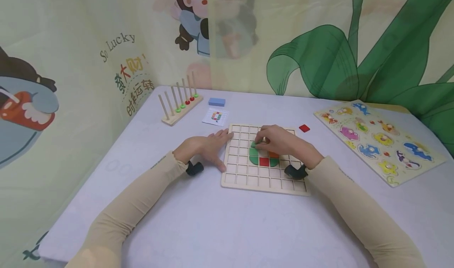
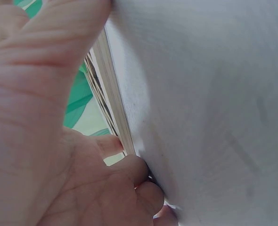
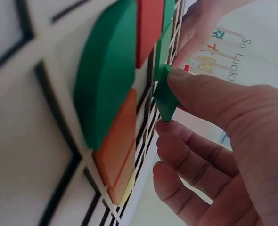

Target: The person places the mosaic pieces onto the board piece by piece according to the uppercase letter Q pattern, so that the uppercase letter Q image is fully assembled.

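A wooden grid board [image 1: 234,179] lies on the white table, with several colored tiles in its middle cells. Among them are a red tile [image 1: 264,162], an orange tile [image 3: 113,157] and a green tile with a rounded corner [image 3: 106,70]. My right hand [image 1: 278,139] pinches another green tile [image 3: 166,96] between thumb and fingers, over the board's left-center cells. At the board's left edge rests my left hand [image 1: 210,146], thumb and fingers spread and touching the frame. In the left wrist view, the palm hides most of the board.
A loose red tile [image 1: 304,128] lies beyond the board's far right corner. Behind the board are a pattern card [image 1: 215,117], a blue block [image 1: 217,101] and a peg stand [image 1: 172,120] with green and red beads. A sea-animal puzzle board [image 1: 369,127] lies at the right.
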`<action>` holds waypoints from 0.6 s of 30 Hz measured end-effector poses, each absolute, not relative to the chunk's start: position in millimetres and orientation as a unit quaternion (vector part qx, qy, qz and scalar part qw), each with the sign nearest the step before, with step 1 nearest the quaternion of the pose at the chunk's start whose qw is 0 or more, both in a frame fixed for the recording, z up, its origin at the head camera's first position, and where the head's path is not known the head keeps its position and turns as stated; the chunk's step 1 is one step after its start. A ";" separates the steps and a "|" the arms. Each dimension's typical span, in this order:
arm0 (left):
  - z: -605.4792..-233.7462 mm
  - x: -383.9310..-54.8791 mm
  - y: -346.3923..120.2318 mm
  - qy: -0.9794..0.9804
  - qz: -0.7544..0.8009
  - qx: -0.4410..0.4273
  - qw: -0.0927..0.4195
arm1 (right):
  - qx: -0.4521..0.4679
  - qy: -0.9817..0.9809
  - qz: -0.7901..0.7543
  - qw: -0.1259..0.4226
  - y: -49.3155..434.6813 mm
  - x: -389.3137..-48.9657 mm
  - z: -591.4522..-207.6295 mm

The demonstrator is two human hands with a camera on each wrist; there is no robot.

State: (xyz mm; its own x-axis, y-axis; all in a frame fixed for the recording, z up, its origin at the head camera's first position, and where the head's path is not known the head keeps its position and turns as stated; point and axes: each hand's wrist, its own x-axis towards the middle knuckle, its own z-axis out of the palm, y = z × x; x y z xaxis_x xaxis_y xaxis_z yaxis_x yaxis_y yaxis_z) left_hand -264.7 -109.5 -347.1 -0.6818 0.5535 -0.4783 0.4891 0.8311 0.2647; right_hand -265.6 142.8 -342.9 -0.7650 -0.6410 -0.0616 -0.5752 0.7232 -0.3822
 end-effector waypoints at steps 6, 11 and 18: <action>-347.5 -265.0 -108.2 0.917 0.049 0.282 0.276 | -0.350 0.918 -0.171 0.074 141.7 -264.4 -344.8; -345.5 -264.3 -106.9 0.918 0.047 0.279 0.277 | -0.359 0.918 -0.161 0.057 141.0 -264.3 -346.2; -345.3 -263.6 -107.9 0.918 0.048 0.280 0.277 | -0.330 0.932 -0.129 0.076 136.5 -259.3 -345.6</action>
State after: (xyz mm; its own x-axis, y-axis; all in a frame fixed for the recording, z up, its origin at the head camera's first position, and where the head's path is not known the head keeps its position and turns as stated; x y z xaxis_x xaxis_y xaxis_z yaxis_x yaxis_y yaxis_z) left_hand -263.6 -107.9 -345.3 -0.6905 0.5402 -0.4811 0.4865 0.8390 0.2438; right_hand -259.3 136.5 -345.6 -0.7700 -0.6356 -0.0566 -0.5962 0.7483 -0.2909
